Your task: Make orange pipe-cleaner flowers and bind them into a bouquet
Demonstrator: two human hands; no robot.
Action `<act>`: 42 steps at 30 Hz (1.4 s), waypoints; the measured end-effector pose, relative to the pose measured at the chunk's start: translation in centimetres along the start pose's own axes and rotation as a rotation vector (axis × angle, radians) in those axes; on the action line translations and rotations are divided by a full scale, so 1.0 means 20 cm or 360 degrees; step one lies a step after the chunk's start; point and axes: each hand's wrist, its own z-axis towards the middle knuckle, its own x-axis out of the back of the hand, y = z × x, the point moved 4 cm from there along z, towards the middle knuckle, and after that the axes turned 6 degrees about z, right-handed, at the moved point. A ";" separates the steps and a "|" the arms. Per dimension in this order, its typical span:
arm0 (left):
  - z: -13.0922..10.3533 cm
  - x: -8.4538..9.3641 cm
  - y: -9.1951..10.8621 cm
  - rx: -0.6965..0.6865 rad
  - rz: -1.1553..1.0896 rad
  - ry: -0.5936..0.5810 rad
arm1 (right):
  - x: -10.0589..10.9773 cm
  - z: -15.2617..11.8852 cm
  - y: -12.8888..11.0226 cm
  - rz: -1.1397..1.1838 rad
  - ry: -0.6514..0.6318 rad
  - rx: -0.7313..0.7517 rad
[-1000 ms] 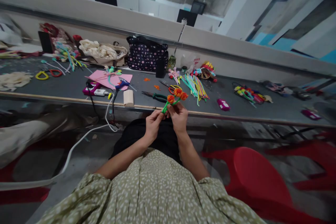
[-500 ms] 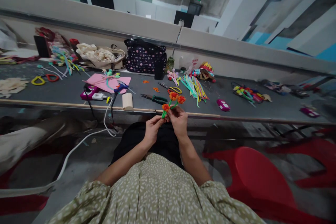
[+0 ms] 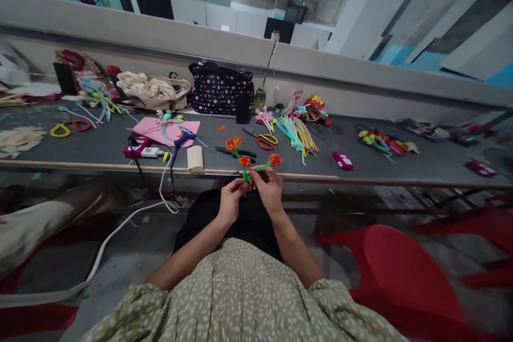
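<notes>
Left hand: left hand (image 3: 231, 200) is closed, fingertips pinched on the green stems of the flower bunch (image 3: 245, 164), just below the table edge
Right hand: right hand (image 3: 267, 190) is closed too, thumb and fingers gripping the same stems from the other side, touching the left hand
Flower bunch: three small orange blooms on green stems, held upright above the lap; the blooms fan apart, one leaning left, one in the middle, one out to the right
Table: long grey table (image 3: 100, 144) right in front of the hands, with a wooden strip along its near edge
Near the hands: green-handled pliers (image 3: 236, 153) and red-and-yellow scissors (image 3: 262, 139) lie on the table just behind the blooms; a small wooden block (image 3: 195, 158) sits to the left
Further back: a loose bundle of coloured sticks (image 3: 298, 133), a pink sheet (image 3: 166, 129) and a dotted dark bag (image 3: 221, 88) against the wall
Right side: red chair (image 3: 401, 278) beside the person
</notes>
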 end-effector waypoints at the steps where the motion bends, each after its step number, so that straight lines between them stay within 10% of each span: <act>1: 0.00 0.00 0.00 -0.0009 0.0013 -0.0012 | 0.00 0.00 0.00 -0.0001 -0.0003 -0.0001; 42: 0.03 0.00 -0.01 0.0115 0.0007 -0.0154 | 0.06 0.00 0.04 -0.0289 -0.0334 0.0035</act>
